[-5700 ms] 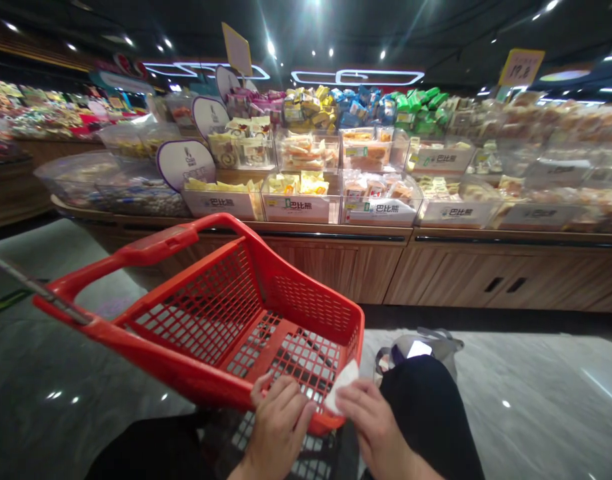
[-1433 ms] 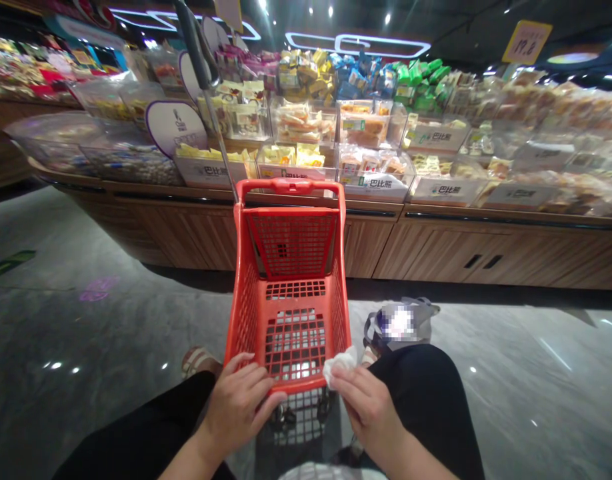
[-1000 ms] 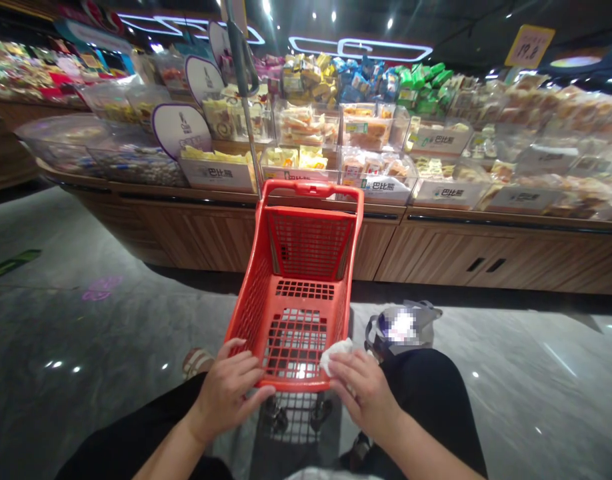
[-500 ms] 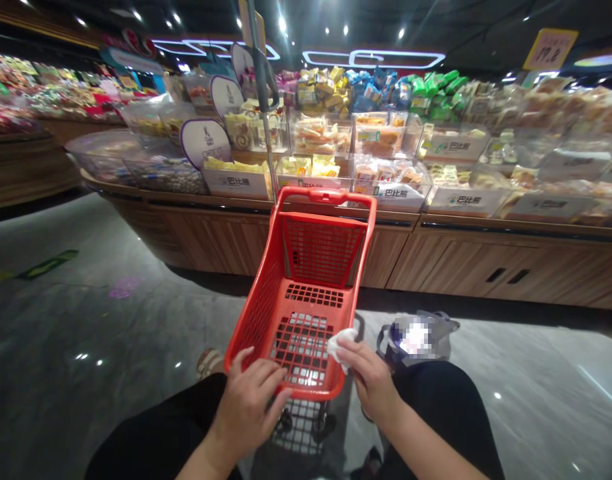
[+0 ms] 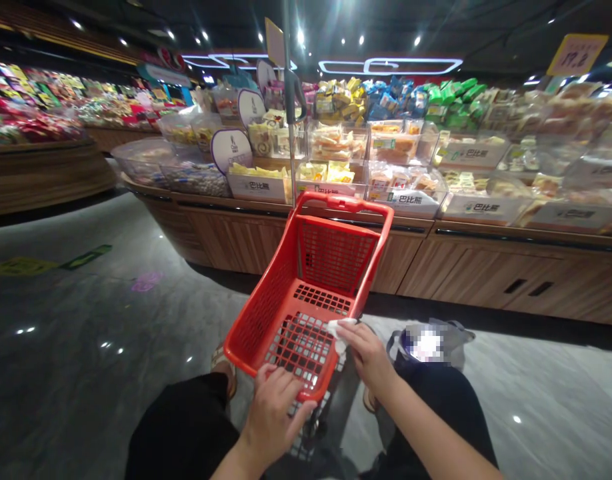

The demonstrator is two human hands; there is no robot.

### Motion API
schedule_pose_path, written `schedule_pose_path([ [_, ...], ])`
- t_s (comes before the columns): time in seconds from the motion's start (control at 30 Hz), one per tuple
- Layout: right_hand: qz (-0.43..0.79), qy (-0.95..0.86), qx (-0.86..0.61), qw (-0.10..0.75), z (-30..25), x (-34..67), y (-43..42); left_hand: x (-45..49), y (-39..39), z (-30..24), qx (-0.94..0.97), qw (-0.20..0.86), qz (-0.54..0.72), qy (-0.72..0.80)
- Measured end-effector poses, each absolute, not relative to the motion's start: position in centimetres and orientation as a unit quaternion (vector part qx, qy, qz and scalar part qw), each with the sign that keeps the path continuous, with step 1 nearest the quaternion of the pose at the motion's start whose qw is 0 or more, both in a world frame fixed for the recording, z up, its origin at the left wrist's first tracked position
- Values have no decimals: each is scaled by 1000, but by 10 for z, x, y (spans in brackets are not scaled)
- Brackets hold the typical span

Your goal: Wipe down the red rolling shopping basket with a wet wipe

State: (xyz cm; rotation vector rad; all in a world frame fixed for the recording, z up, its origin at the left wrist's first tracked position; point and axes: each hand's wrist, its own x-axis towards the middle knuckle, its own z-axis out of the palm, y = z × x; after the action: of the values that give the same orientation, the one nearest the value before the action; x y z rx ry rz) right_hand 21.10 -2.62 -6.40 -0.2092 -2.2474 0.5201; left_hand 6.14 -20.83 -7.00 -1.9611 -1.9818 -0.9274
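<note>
- Left hand (image 5: 273, 417): fingers (image 5: 281, 381) curled close together over the basket's near rim
- Right hand (image 5: 366, 357): fingertips (image 5: 347, 331) narrowly pinching a white tissue (image 5: 339, 327) beside the basket's right rim
- Basket (image 5: 247, 347): red plastic mesh, between and just beyond the hands, long axis pointing forward and slanting right, far handle (image 5: 343, 202) toward the counter
- Trousers (image 5: 181, 427): black, just below the left hand
- Bag (image 5: 411, 347): grey, on the floor right of the right hand, print blurred
- Floor (image 5: 86, 347): polished grey stone, left of the basket
- Counter (image 5: 236, 237): wooden, well beyond the fingers, holding snacks (image 5: 336, 143) in clear bins
</note>
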Motion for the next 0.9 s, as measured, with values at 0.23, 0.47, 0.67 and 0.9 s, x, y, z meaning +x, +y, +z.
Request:
schedule_pose_path([
  [0.23,233,-907,-18,350,-79,211,-79,53,-210,-70,-652,123,-323,-675],
  [0.47,252,-893,-51,368,-70,208,-41,53,-207,-69,-654,125,-311,-678],
  [0.67,264,-868,-120,402,-60,202,-27,56,-205,-70,-655,141,-296,-681],
  [0.9,256,-906,-20,335,-58,207,-51,49,-208,-74,-673,151,-277,-669],
])
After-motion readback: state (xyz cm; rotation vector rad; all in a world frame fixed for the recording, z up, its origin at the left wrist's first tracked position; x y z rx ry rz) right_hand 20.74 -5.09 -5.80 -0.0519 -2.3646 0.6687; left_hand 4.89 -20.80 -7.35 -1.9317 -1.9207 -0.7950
